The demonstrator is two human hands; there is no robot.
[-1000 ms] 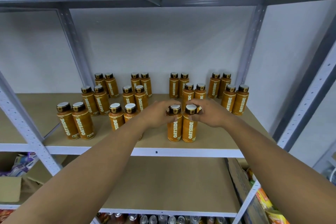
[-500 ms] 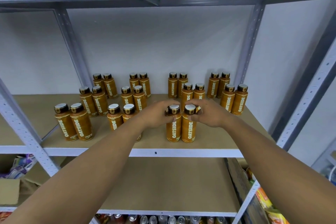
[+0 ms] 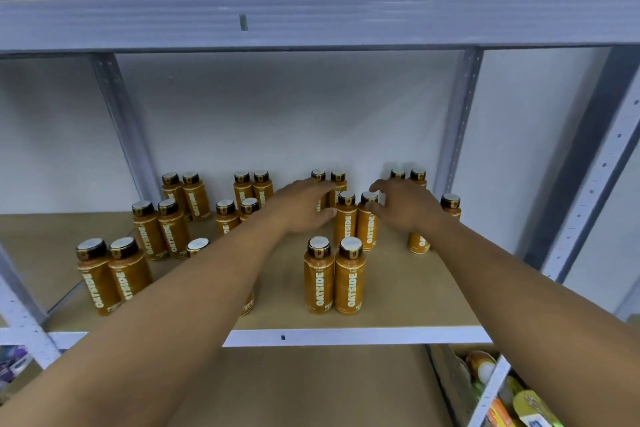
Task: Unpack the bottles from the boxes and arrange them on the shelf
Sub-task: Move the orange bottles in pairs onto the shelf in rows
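Single head view: wide-angle, close before shelf, slightly above its board, facing wall behind.

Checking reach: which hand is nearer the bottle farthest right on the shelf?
Right. The right hand lies just left of that bottle; the left hand is farther left, beyond the middle pair.

A stockroom: grey metal racking, rows of identical bottles.
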